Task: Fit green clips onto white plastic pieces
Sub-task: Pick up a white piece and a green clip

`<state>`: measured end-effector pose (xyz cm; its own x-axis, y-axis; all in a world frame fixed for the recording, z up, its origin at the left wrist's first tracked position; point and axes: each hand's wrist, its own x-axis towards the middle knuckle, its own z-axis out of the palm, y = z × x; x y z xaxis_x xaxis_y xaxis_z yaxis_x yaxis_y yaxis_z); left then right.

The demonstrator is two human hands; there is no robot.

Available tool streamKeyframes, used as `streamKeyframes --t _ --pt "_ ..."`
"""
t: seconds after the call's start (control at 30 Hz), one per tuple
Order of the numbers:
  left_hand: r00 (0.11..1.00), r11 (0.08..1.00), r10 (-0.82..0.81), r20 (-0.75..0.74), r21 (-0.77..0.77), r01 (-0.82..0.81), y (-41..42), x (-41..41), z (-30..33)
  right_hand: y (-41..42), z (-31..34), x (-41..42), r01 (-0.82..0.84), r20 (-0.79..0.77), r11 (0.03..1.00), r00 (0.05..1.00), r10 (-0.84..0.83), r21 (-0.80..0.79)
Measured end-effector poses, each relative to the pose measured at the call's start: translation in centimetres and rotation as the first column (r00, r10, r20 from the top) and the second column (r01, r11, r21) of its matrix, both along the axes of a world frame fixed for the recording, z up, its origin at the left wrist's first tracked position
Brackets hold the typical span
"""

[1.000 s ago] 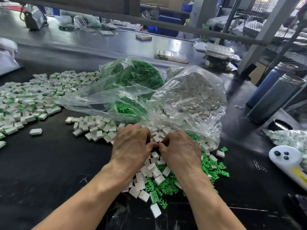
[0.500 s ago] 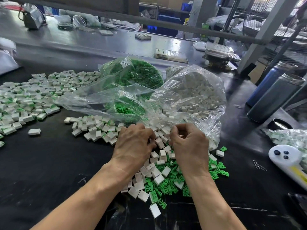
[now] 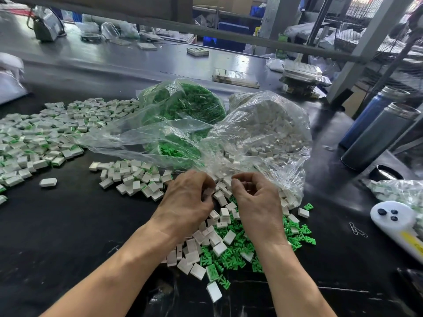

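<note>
Moved: both hands, drawn apart from their earlier knuckle-to-knuckle meeting above the loose pile.

Left hand (image 3: pixel 186 197): fingers curled round a white plastic piece (image 3: pixel 207 192), only partly visible.

Right hand (image 3: pixel 257 202): lifted slightly and turned, fingers (image 3: pixel 246 179) curled inward; whether they pinch a green clip cannot be told.

Judgement: one fitting likely finished, or the next pair being readied.

Stock: loose white pieces and green clips (image 3: pixel 235 255) heaped on the dark worktop (image 3: pixel 68 236) beneath the wrists; bag of clips (image 3: pixel 187 106) and bag of white pieces (image 3: pixel 270 124) behind; fitted pieces (image 3: pixel 34 138) spread far left. These lie as earlier.
</note>
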<state>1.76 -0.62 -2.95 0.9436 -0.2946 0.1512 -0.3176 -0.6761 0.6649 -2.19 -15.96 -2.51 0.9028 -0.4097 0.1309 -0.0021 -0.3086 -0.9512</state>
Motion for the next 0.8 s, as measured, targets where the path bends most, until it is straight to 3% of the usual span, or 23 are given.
streamKeyframes --t 0.13,0.3,0.47,0.8 --pt "0.998 0.987 -0.012 -0.067 -0.161 0.001 0.2 -0.1 0.0 0.0 0.0 -0.3 -0.053 -0.024 0.996 0.998 0.055 0.067" --pt "0.998 0.952 -0.044 -0.036 -0.305 0.031 0.2 -0.3 0.6 0.1 0.3 -0.7 -0.123 -0.003 0.981 0.992 0.125 0.15" --pt "0.997 0.922 -0.071 0.021 -0.381 0.073 0.2 -0.4 0.8 0.2 0.5 -0.8 -0.145 0.059 0.971 0.989 0.136 0.188" --pt "0.994 0.852 -0.106 -0.015 -0.517 0.083 0.4 -0.2 1.0 0.6 0.8 -0.5 -0.174 0.166 0.947 0.977 0.132 0.269"
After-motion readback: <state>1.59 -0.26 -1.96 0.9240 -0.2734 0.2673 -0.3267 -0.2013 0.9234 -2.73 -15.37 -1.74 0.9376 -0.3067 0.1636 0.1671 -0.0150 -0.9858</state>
